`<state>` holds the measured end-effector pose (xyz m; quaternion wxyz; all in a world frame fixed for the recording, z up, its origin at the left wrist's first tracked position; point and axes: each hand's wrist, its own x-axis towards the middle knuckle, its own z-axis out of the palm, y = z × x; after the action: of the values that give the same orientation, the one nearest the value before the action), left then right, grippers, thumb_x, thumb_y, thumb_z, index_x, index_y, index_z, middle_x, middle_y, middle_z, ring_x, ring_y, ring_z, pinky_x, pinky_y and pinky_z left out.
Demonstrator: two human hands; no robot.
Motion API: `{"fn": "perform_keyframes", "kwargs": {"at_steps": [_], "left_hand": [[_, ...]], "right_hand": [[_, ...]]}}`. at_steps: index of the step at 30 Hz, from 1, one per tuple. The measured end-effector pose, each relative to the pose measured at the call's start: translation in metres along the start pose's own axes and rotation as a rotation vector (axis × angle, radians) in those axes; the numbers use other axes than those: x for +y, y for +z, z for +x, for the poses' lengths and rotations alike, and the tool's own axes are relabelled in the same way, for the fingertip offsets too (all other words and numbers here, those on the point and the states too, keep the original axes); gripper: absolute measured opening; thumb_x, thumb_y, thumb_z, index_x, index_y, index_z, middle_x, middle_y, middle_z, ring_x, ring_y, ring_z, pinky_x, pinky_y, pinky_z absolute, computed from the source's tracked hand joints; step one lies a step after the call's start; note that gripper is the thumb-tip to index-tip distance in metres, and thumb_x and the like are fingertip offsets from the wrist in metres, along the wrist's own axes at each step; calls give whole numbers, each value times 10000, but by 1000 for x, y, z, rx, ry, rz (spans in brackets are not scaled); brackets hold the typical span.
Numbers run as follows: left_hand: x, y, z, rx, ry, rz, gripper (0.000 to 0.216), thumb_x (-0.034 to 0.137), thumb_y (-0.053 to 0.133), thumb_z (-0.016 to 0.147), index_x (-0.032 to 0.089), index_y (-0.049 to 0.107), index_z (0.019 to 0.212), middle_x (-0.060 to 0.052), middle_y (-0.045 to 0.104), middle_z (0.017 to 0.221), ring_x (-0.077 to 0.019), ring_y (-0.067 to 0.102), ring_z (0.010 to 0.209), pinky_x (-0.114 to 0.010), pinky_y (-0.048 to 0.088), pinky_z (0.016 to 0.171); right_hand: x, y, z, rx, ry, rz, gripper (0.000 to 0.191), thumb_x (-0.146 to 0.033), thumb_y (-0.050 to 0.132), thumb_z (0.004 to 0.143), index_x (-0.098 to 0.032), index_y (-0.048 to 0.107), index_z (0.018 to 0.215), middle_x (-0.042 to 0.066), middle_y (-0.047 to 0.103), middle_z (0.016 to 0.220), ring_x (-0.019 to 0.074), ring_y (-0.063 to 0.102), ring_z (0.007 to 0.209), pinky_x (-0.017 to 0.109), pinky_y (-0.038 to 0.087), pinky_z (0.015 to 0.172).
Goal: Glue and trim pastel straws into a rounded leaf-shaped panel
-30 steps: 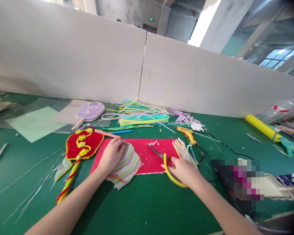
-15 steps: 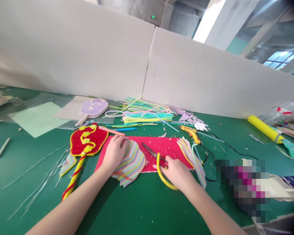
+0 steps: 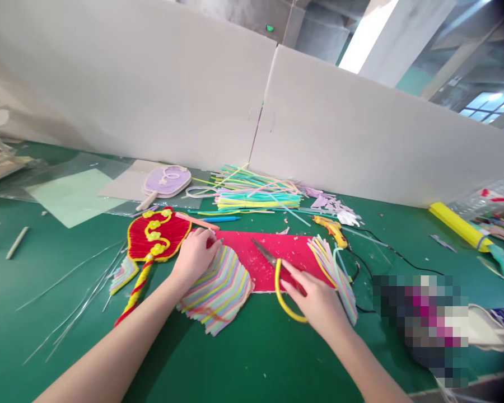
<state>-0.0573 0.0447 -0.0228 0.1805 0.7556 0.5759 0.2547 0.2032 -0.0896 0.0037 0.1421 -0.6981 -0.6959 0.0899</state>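
My left hand (image 3: pixel 196 252) grips the upper left edge of a striped pastel piece (image 3: pixel 222 285) made of strips laid side by side. The piece lies partly on a red board (image 3: pixel 273 240) and overhangs its front edge. My right hand (image 3: pixel 311 291) is closed on a pair of scissors (image 3: pixel 267 253). Their dark blades point up and left over the board, apart from the piece, and a large yellow handle loop curves below my fingers. Right of the hand lies a bundle of pastel strips (image 3: pixel 336 274).
A red fan with yellow trim (image 3: pixel 140 240) lies at left, a purple fan (image 3: pixel 168 182) behind it. Many pastel strips (image 3: pixel 256 198) are piled at the back by a white partition (image 3: pixel 159 78). A yellow glue gun (image 3: pixel 334 229) with a black cord lies right of the board.
The striped piece has turned and slid slightly left and towards me under my left hand. My right hand's fingers have shifted on the scissors. The whole view has moved a little.
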Motion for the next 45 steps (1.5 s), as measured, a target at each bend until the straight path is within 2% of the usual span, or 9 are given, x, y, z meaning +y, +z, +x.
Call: {"fn": "perform_keyframes", "kwargs": {"at_steps": [4, 7, 13, 15, 22, 29, 34, 37, 45], "left_hand": [[-3, 5, -2, 22, 47, 66, 166, 308, 489, 829, 197, 563, 730, -80, 617, 856, -254, 575, 833, -371, 455, 781], [-5, 7, -2, 19, 62, 93, 149, 292, 486, 835, 198, 563, 750, -79, 617, 858, -254, 577, 843, -365, 457, 773], [2, 6, -4, -1, 35, 206, 178, 289, 438, 869, 184, 573, 818, -100, 620, 923, -278, 562, 898, -382, 445, 777], [4, 6, -4, -12, 20, 230, 175, 291, 438, 871, 188, 572, 824, -96, 622, 932, -280, 561, 904, -378, 442, 769], [1, 6, -4, -13, 37, 265, 189, 313, 422, 885, 202, 565, 835, -87, 618, 949, -272, 564, 905, -365, 437, 752], [3, 5, -4, -35, 26, 273, 170, 291, 425, 879, 196, 559, 835, -95, 614, 960, -283, 563, 918, -365, 431, 724], [1, 6, -3, -29, 34, 240, 160, 286, 431, 874, 195, 555, 828, -90, 606, 945, -275, 563, 899, -362, 430, 749], [0, 6, -4, -18, 43, 232, 182, 297, 418, 882, 191, 557, 834, -93, 602, 936, -276, 556, 887, -365, 429, 746], [4, 4, -4, -38, 36, 245, 188, 276, 417, 876, 180, 573, 833, -98, 611, 933, -280, 560, 895, -366, 430, 737]], "right_hand": [[-27, 17, -3, -38, -151, -67, 399, -370, 427, 936, -278, 549, 1304, 50, 679, 800, 181, 664, 690, 242, 467, 585], [-26, 20, -4, -43, -188, -103, 386, -362, 432, 936, -283, 561, 1291, 46, 674, 797, 176, 667, 701, 230, 452, 568], [28, -1, -3, 18, 93, -189, 398, -362, 428, 924, -271, 570, 1284, 60, 684, 821, 209, 663, 682, 279, 456, 541], [33, -5, -4, 62, 144, -211, 400, -372, 427, 920, -256, 588, 1268, 74, 686, 823, 225, 662, 699, 288, 454, 531], [-13, 16, -19, 25, -103, -205, 381, -370, 413, 935, -283, 599, 1255, 47, 675, 789, 166, 653, 613, 246, 419, 514], [36, -3, -20, 114, 233, -274, 397, -349, 443, 917, -226, 597, 1261, 68, 696, 850, 226, 673, 710, 270, 418, 488], [-2, 10, -27, 79, -28, -184, 393, -384, 407, 939, -266, 592, 1266, 56, 687, 789, 176, 656, 625, 245, 442, 540], [-18, 21, -33, 54, -135, -163, 374, -352, 406, 941, -287, 595, 1257, 50, 699, 865, 163, 670, 650, 227, 451, 542], [53, 3, -35, 223, 93, -262, 408, -398, 402, 933, -214, 628, 1219, 57, 700, 801, 183, 672, 645, 234, 447, 469]]}}
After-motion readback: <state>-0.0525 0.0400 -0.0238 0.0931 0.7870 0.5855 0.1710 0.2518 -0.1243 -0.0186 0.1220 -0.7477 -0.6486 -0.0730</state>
